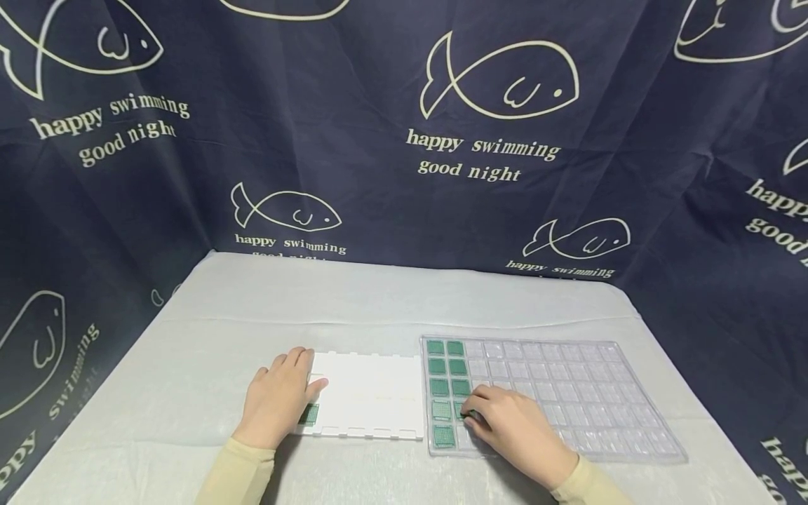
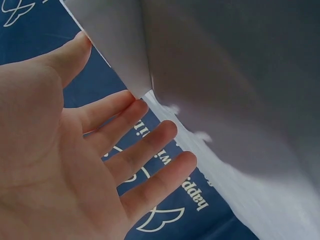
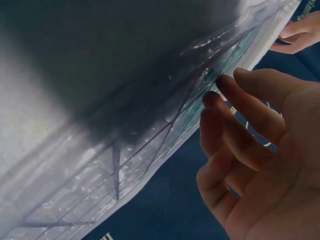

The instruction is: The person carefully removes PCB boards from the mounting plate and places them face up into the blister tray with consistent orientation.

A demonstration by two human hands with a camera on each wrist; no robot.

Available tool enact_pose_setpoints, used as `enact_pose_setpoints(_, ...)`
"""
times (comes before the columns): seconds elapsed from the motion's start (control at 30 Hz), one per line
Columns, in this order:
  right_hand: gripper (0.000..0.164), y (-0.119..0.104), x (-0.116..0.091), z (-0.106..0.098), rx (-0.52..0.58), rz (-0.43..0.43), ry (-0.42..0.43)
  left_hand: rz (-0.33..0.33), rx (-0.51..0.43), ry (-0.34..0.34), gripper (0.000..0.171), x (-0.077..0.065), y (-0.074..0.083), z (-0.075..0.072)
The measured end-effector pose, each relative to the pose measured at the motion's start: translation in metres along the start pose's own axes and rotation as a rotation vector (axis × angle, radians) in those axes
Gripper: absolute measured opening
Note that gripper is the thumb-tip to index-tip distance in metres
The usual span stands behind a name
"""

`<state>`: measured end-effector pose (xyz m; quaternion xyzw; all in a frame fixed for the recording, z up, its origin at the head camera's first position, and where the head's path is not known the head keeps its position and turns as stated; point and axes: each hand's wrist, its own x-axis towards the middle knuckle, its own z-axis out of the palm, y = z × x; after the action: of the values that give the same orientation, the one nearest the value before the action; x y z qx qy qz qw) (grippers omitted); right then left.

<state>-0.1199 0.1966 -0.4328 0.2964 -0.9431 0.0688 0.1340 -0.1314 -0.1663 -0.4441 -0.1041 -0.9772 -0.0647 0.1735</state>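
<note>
In the head view my left hand (image 1: 278,393) rests with extended fingers over the left end of a flat white holder (image 1: 372,393). A small green perforated circuit board (image 1: 308,414) lies in the holder's near left corner, beside that hand. The left wrist view shows the fingers (image 2: 160,145) spread and nearly straight at the white edge. My right hand (image 1: 514,428) is over a clear compartment tray (image 1: 568,393), its thumb and curled fingertips pinching at a green circuit board (image 1: 459,407) in the second column. The fingers partly hide this board.
More green boards (image 1: 436,367) fill the tray's left column and the upper cells of the second. Tray and holder lie side by side on a white-covered table (image 1: 391,294). Dark blue fabric (image 1: 379,140) printed with fish hangs behind and at both sides.
</note>
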Motion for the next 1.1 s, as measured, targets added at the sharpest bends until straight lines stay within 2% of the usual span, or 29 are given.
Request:
enact_pose_setpoints(0.23, 0.013, -0.004, 0.003, -0.002, -0.007, -0.003, 0.002, -0.008, -0.044, -0.074, 0.056, 0.005, -0.005, -0.001)
enact_pose_setpoints(0.4, 0.011, -0.007, 0.005, -0.003, -0.015, -0.021, -0.008, 0.011, -0.09, -0.137, 0.054, 0.013, -0.009, 0.0)
enact_pose_setpoints(0.63, 0.009, -0.02, 0.017, -0.006, -0.033, -0.073, 0.017, 0.063, -0.067, -0.17, 0.049, 0.023, -0.017, -0.001)
enact_pose_setpoints(0.83, 0.006, -0.046, 0.041, -0.006, -0.017, -0.18, 0.018, 0.07, -0.076, -0.217, 0.048, 0.028, -0.019, -0.005)
enact_pose_setpoints(0.97, 0.006, -0.072, 0.061, -0.003, -0.014, -0.279, 0.051, 0.071, -0.088, -0.241, 0.051, 0.032, -0.022, -0.005)
enact_pose_setpoints(1.1, 0.006, -0.1, 0.079, 0.002, -0.056, -0.33, 0.034, 0.072, -0.106, -0.274, 0.052, 0.035, -0.025, -0.006)
